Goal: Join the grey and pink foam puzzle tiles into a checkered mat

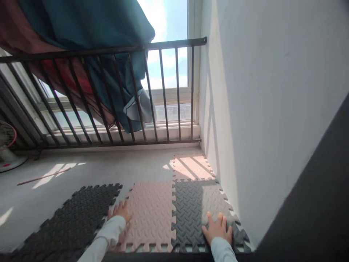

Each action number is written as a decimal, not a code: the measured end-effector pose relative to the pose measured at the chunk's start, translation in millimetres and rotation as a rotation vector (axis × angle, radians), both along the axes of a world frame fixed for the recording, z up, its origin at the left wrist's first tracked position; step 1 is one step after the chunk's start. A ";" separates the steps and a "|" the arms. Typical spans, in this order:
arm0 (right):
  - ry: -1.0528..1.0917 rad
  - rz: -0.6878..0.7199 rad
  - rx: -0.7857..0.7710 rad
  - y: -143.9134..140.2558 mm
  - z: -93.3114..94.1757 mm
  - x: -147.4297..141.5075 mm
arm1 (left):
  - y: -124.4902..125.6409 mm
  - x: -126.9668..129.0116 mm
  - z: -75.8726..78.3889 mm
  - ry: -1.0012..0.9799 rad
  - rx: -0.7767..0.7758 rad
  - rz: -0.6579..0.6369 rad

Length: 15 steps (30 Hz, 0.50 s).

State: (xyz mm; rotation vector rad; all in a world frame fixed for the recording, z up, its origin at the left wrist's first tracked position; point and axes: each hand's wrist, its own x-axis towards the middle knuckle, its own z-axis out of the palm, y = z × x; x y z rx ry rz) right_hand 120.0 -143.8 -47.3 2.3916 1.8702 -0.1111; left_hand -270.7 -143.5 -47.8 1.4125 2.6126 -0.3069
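Note:
My left hand lies with its fingers spread at the left edge of a pink foam mat tile. Flat on a dark grey foam tile rests my right hand, fingers apart. These two tiles meet along a toothed edge. Beyond the grey one, a second pink tile sits against the wall, striped with sunlight. A black foam tile lies at an angle to the left of the pink tile, with a wedge of floor showing between them. Neither hand grasps anything.
A white wall rises along the right side. A dark metal railing stands at the back before the window, with teal and red fabric draped behind it. A thin stick lies on the floor, and a fan stands far left.

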 end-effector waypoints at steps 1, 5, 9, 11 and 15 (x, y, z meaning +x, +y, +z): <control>0.001 -0.001 -0.022 1.3 -0.1 0.4 | -25.8 -27.8 -6.7 0.050 -0.012 0.115; 0.025 0.021 -0.111 7.4 -2.1 3.8 | -110.8 -102.2 -22.4 -0.001 -0.073 0.184; -0.010 0.031 -0.093 9.1 -0.5 8.0 | -144.4 -103.8 -16.9 -0.086 -0.056 0.134; -0.011 0.058 -0.112 6.9 4.2 9.3 | -146.2 -92.1 -11.7 -0.080 -0.025 0.138; -0.005 0.116 -0.167 -4.2 15.3 3.0 | -144.7 -78.5 -3.5 -0.040 -0.005 0.114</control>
